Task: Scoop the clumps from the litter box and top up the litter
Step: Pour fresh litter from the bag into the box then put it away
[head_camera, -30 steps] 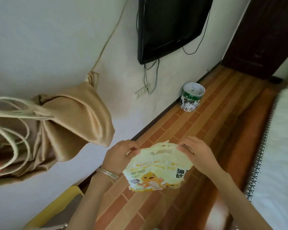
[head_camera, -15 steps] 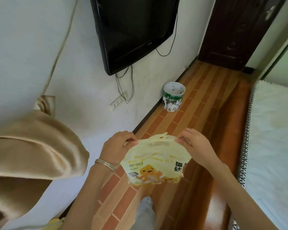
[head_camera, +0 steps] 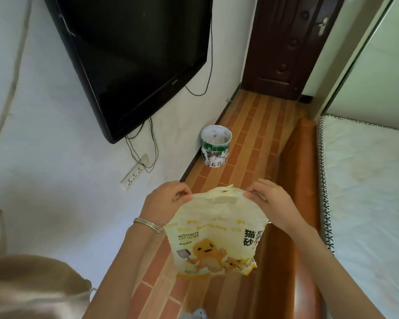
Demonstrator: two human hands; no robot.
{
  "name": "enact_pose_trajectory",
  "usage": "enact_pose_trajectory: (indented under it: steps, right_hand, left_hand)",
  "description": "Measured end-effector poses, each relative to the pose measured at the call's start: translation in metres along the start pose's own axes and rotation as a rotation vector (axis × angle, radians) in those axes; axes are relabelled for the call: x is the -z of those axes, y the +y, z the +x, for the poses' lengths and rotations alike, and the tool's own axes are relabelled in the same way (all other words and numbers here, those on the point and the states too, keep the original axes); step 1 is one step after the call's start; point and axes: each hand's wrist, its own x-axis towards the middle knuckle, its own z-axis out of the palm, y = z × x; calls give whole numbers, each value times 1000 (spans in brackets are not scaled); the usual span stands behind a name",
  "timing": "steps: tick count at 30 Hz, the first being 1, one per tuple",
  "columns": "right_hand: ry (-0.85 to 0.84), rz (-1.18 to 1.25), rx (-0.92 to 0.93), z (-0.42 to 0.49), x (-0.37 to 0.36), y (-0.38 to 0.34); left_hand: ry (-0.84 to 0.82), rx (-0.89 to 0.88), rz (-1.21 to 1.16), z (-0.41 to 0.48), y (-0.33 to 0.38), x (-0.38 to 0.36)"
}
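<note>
my left hand [head_camera: 164,203] and right hand [head_camera: 268,202] each pinching a top corner of the yellow cat litter bag [head_camera: 213,236], bag held up over the brick-pattern floor [head_camera: 247,143], paint-splattered bucket [head_camera: 215,146] by the wall ahead, bed [head_camera: 366,203] on my right

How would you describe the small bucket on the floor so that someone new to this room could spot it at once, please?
Start at the large black flat-screen television mounted on the white wall, and follow its dangling cables down to the brick-patterned floor. There, against the dark skirting, stands a small round open-topped bucket. Its white inside and green-and-white printed label make it the only container on the floor.
</note>
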Motion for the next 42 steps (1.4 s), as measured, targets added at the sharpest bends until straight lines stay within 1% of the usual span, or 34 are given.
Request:
enact_pose_trajectory:
  steps: [6,11,15,26,31,35,42]
  right_hand:
    - [46,18,-56,30,0,25]
    - [35,14,-104,57,-2,55]
    - [41,17,-109,88,4,86]
    - [3,32,-120,191,42,203]
    - [14,43,-122,235,66,260]
    - [5,25,-105,266,81,298]
    - [25,49,-136,309,94,353]
  left_hand:
    - [-33,-47,-2,56,-4,-1]
    - [-49,-71,5,101,-7,-11]
    - [-48,-84,-11,146,-3,-20]
    - [-67,-52,-26,297,35,-51]
    - [-54,-55,-31,367,55,-73]
    - [-41,-45,-48,409,67,-88]
    - [-35,-52,-33,477,81,-106]
